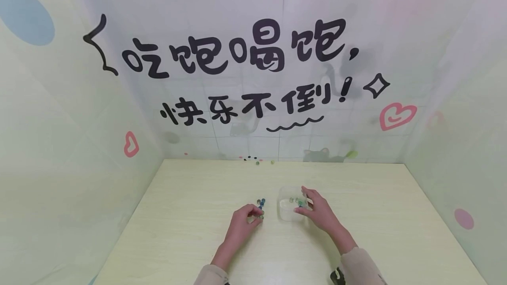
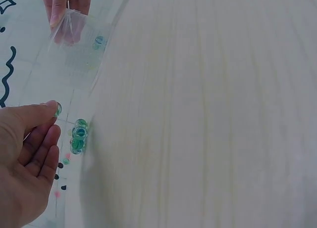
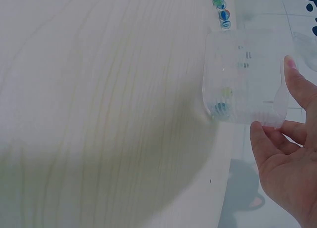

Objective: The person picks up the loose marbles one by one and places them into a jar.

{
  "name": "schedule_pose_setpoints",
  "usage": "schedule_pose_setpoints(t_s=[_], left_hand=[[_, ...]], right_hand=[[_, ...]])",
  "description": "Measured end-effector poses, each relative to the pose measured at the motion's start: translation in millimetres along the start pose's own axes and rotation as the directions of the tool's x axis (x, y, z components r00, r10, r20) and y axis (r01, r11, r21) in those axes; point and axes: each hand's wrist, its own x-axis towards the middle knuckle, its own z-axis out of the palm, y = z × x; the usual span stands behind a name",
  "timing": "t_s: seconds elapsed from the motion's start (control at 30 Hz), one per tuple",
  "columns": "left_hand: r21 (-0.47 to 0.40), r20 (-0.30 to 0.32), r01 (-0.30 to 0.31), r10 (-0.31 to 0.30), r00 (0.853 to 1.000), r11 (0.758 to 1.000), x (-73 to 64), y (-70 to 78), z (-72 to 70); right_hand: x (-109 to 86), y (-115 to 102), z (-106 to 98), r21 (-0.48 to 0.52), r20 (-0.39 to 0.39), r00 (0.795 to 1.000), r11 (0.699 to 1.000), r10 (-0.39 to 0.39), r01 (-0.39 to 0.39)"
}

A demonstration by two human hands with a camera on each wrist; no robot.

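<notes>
On the tabletop in the head view, my left hand (image 1: 240,224) is beside a short line of glass marbles (image 1: 262,201). The left wrist view shows its thumb and fingertips pinching one clear green marble (image 2: 58,109), with several other marbles (image 2: 78,137) close by. My right hand (image 1: 320,213) grips the right side of a clear plastic container (image 1: 283,215), and the right wrist view shows fingers and thumb around its edge. A few marbles (image 3: 221,107) lie inside the container.
Two loose marbles (image 1: 257,163) sit at the table's back edge. A printed cloth (image 1: 237,3) encloses the pale wooden table (image 1: 182,232) at the back and sides. A small black object (image 1: 337,276) shows near the right sleeve.
</notes>
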Motion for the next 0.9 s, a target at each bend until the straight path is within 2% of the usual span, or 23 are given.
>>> schedule_pose_setpoints(t_s=[0.33, 0.9], left_hand=[[-0.006, -0.012, -0.035, 0.034, 0.999, 0.999, 2.7, 6.0, -1.2], [-0.047, -0.008, -0.048, 0.048, 0.999, 0.998, 9.0, 18.5, -2.3]], right_hand=[[-0.6, -1, 0, -0.013, -0.006, 1.0, 1.0, 0.009, -0.009], [-0.6, -3, 0, -0.009, -0.001, 1.0, 1.0, 0.015, -0.015]])
